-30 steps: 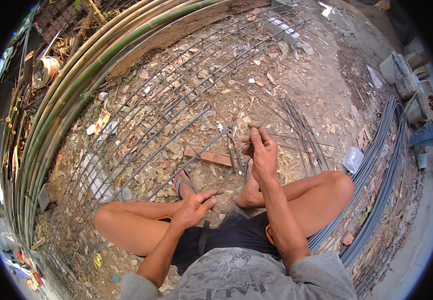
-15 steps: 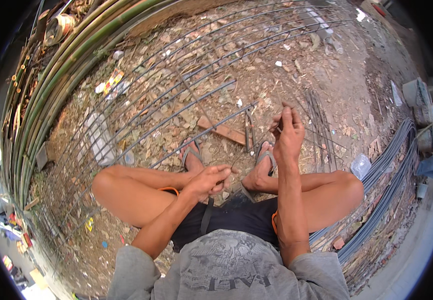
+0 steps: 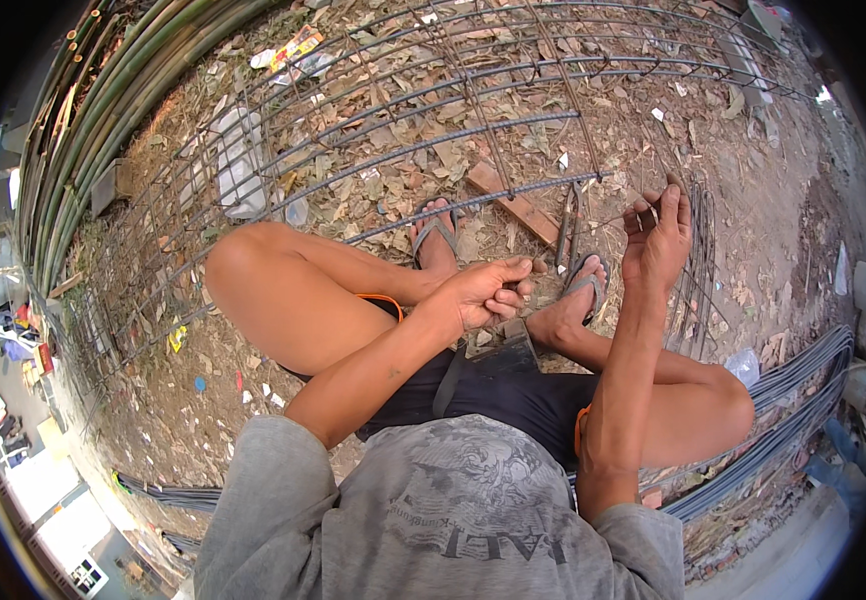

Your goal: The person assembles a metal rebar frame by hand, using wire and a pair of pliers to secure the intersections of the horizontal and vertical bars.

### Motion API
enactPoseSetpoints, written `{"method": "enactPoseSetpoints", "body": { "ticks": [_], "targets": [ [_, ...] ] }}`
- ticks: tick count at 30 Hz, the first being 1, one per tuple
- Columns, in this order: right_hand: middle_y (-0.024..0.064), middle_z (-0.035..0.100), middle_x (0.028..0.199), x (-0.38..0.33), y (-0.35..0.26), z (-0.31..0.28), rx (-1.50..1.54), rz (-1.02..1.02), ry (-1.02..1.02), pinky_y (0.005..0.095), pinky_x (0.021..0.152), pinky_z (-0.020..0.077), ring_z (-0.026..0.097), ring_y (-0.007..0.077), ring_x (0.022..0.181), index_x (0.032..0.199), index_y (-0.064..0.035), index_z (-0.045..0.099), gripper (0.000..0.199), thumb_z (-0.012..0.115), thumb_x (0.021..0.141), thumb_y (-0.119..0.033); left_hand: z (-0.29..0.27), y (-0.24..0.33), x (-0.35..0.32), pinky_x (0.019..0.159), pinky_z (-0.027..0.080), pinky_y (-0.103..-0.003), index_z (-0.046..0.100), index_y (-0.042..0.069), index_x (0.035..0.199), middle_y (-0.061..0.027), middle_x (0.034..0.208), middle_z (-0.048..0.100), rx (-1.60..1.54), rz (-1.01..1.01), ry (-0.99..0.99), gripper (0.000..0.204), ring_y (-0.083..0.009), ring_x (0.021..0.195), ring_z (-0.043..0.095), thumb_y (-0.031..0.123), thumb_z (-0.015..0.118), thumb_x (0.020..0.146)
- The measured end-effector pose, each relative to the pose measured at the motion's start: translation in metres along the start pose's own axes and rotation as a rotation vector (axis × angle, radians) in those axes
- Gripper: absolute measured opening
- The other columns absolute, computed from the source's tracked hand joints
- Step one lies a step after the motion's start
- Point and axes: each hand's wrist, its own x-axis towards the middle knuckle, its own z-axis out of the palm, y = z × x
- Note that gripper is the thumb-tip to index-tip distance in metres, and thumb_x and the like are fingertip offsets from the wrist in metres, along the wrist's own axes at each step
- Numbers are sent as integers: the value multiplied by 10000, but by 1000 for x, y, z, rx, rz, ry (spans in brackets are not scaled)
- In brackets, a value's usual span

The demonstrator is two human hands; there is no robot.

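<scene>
My left hand point(image 3: 493, 293) hovers above my lap, its thumb and fingers pinched together. A small dark bit shows at its fingertips, too small to name. My right hand point(image 3: 659, 240) is raised beyond my right foot with its fingers curled in. What it holds, if anything, is mostly hidden; a thin dark line shows close by. Between my feet and the hands' far side lie long-handled pincers point(image 3: 570, 220), next to a reddish-brown wooden block point(image 3: 515, 207). Past my feet stretches a frame of steel bars point(image 3: 433, 150), with crossbars joining the long rods.
Thin rods point(image 3: 699, 270) lie on the ground beside my right hand. A bundle of grey steel bars point(image 3: 793, 385) runs along the right. Bamboo poles point(image 3: 103, 110) curve at the upper left. A clear plastic container point(image 3: 241, 165) lies under the frame. Leaves and rubble cover the soil.
The view has shifted, so the scene sits farther right, and more of the frame's crossbars show. Both hands have moved slightly right relative to my feet, with fingers still closed.
</scene>
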Motion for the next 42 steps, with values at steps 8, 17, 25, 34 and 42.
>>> {"method": "enactPoseSetpoints", "body": {
  "ticks": [8, 17, 25, 34, 42],
  "targets": [
    [25, 639, 851, -6, 10, 26, -38, -25, -60, 232, 622, 550, 609, 83, 697, 1346, -75, 544, 337, 552, 1042, -219, -13, -5, 17, 509, 424, -209, 582, 134, 1208, 15, 774, 565, 5, 76, -75, 231, -63, 616, 515, 287, 557, 1036],
    [-42, 628, 815, 16, 1, 87, -766, -404, -275, 223, 518, 377, 419, 30, 564, 1295, -67, 651, 294, 516, 1052, -163, 21, 25, 34, 878, 485, -312, 587, 98, 1376, -61, 1147, 689, 664, 529, 248, 451, -163, 1036, 629, 310, 641, 982],
    [161, 736, 917, 89, 41, 137, -1718, -542, -756, 432, 676, 544, 714, 338, 793, 1062, -184, 778, 239, 568, 950, -163, -10, 201, 18, 860, 537, -405, 761, 66, 1074, -192, 978, 741, 1340, 1133, 898, 272, -321, 953, 713, 229, 667, 879],
    [134, 746, 948, 138, 120, 188, -2139, -514, -1181, 419, 768, 569, 722, 318, 883, 979, -197, 775, 232, 575, 887, -122, -26, 236, 58, 852, 536, -436, 769, 110, 1068, -162, 1023, 738, 1539, 745, 634, 261, -338, 983, 699, 235, 706, 848],
    [155, 732, 1072, 147, 140, 196, -2256, -224, -1244, 424, 905, 551, 689, 319, 1051, 1006, -154, 780, 216, 620, 863, -178, -24, 205, 67, 818, 530, -460, 772, 150, 1057, -182, 958, 728, 1551, 912, 765, 224, -383, 925, 687, 233, 692, 865]
  ]
}}
